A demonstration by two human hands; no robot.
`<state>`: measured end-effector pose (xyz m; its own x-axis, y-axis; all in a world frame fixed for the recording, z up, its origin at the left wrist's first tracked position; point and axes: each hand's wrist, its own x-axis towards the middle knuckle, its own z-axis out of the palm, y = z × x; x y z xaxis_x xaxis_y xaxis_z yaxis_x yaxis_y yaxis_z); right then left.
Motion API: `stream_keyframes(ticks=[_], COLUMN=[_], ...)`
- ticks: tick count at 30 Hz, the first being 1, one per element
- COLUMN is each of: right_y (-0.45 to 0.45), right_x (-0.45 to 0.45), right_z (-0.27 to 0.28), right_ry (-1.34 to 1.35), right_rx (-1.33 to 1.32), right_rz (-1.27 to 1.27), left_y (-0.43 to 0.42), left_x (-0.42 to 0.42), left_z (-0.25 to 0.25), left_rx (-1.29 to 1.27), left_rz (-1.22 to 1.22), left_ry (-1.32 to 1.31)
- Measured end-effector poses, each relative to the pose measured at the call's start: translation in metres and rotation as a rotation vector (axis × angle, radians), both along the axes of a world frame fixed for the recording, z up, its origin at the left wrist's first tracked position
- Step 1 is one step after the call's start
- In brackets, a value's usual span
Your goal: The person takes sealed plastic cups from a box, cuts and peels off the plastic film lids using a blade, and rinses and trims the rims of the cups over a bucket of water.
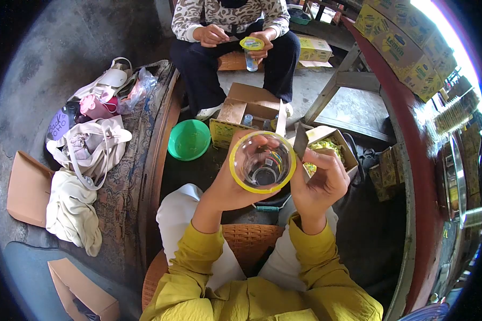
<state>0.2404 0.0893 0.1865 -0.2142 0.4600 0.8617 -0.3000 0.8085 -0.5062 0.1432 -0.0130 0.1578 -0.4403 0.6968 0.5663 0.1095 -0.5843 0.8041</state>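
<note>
A clear plastic cup [263, 174] with a yellow rim is tipped so that its open mouth faces me. My left hand [219, 187] is wrapped around it from the left, and some fingers show through the clear wall. In my right hand [326, 179], a knife [301, 140] with a short dark blade is pinched between thumb and fingers. Its blade points up, just beside the cup's right edge. Beyond the cup stands an open cardboard box [233, 112] with clear cups in it. A smaller box [348, 152] behind my right hand holds yellow-green scraps.
A green basin [189, 140] sits left of the boxes. Opposite me a seated person [230, 21] holds a yellow-topped cup [251, 45]. Bags [96, 139] and cloth lie on the bench at left. Lemon-printed cartons [401, 45] are stacked at upper right, near a wooden frame [332, 85].
</note>
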Motion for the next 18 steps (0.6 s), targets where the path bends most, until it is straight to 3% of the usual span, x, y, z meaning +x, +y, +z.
stream_keyframes(ticks=[8, 18], right_y=[-0.002, -0.006], right_x=[0.001, -0.001], right_z=[0.002, 0.001], right_ry=[-0.019, -0.021], right_rx=[0.035, 0.08], right_rz=[-0.064, -0.038], left_y=[0.004, -0.001], left_x=[-0.011, -0.005], left_z=[-0.005, -0.004], left_rx=[-0.021, 0.041], left_rz=[0.016, 0.028], left_ry=[0.079, -0.028])
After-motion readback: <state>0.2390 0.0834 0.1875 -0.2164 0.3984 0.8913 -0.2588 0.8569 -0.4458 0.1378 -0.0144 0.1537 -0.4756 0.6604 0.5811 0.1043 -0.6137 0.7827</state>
